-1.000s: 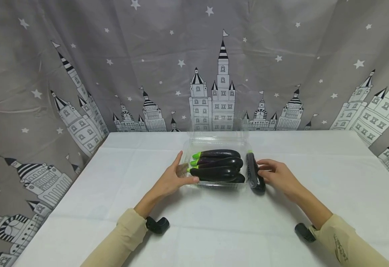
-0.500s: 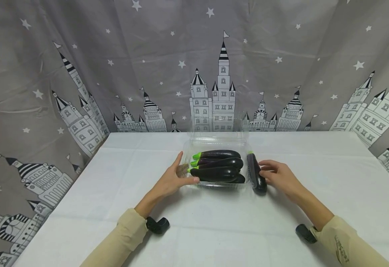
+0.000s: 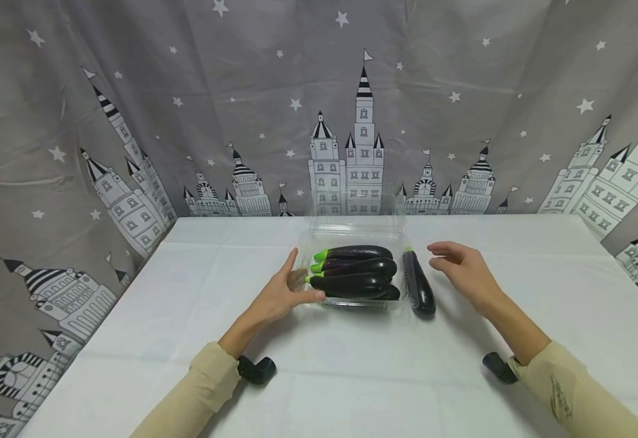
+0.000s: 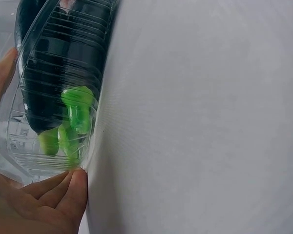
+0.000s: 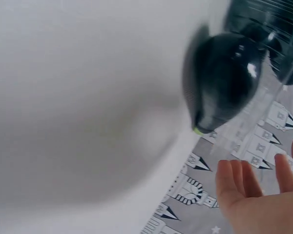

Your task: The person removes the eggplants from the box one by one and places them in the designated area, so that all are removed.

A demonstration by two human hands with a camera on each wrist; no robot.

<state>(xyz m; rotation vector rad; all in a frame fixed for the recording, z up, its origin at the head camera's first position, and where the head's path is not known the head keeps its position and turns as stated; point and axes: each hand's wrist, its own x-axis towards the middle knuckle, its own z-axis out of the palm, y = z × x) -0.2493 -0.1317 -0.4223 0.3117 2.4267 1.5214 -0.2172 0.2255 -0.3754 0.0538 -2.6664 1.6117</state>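
Several dark eggplants (image 3: pixel 354 285) with green caps lie side by side in a clear plastic clamshell container (image 3: pixel 354 302), its lid raised at the back. At the container's left front corner, my left hand (image 3: pixel 276 298) holds the plastic, thumb over the front rim and fingers along the left end. The left wrist view shows those fingertips at the base of the ribbed wall. One loose eggplant (image 3: pixel 422 293) lies against the container's right side, its upper part partly behind the clear wall. My right hand (image 3: pixel 468 274) hovers to the right of it, holding nothing, fingers extended and apart from the eggplant.
A white cloth (image 3: pixel 341 377) covers the table. Behind it hangs a grey curtain (image 3: pixel 231 115) printed with castles and stars. The clear lid (image 3: pixel 357 207) stands up against that curtain and is hard to make out.
My right hand has let go of the loose eggplant and moved up and away to the right. The eggplant stays beside the container. My left hand keeps its place.
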